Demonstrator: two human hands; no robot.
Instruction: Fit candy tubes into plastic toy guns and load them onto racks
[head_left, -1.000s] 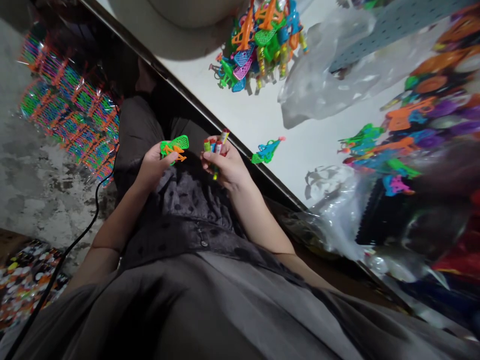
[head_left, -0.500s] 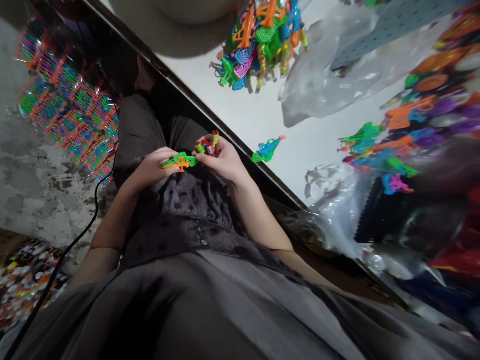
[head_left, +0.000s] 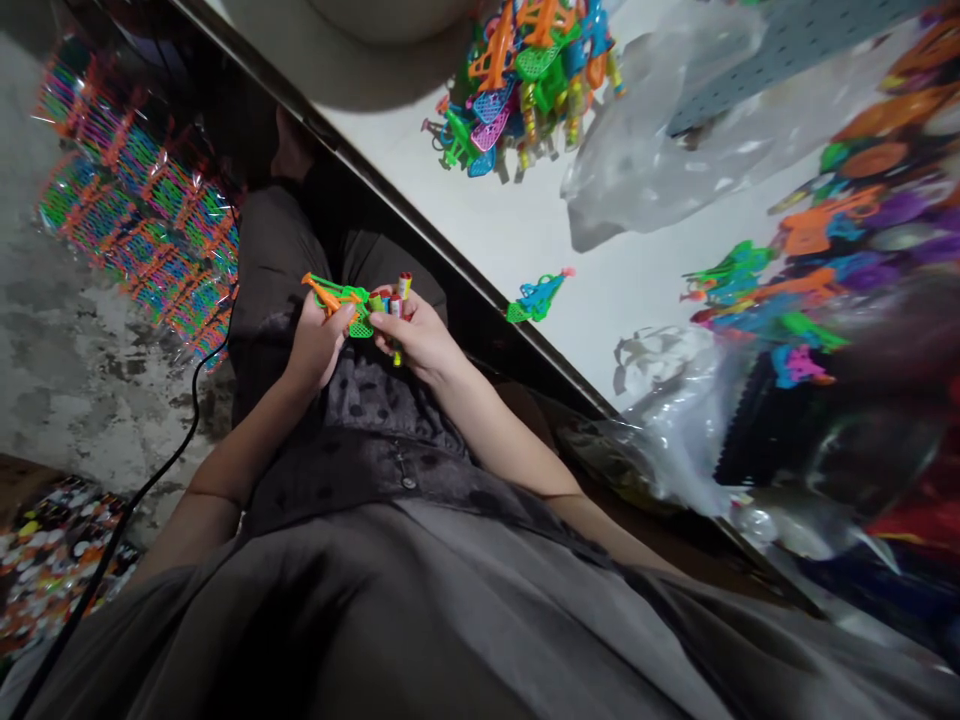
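Clearly, the green-and-orange plastic toy is above the lap, pinched between thumb and fingers of the left hand. The right hand is curled around a small bunch of coloured tubes, its thumb beside the toy's latticed end; whether it also grips that end I cannot tell. The toy should be light and fairly stiff — thin moulded plastic, a bit slick, and likeliest to snap at its slender parts — so the broad lattice looks the safest hold. The tubes, smooth and round, would probably roll or slip unless squeezed together around their middles. A similar blue-and-green toy lies near the edge of the white table.
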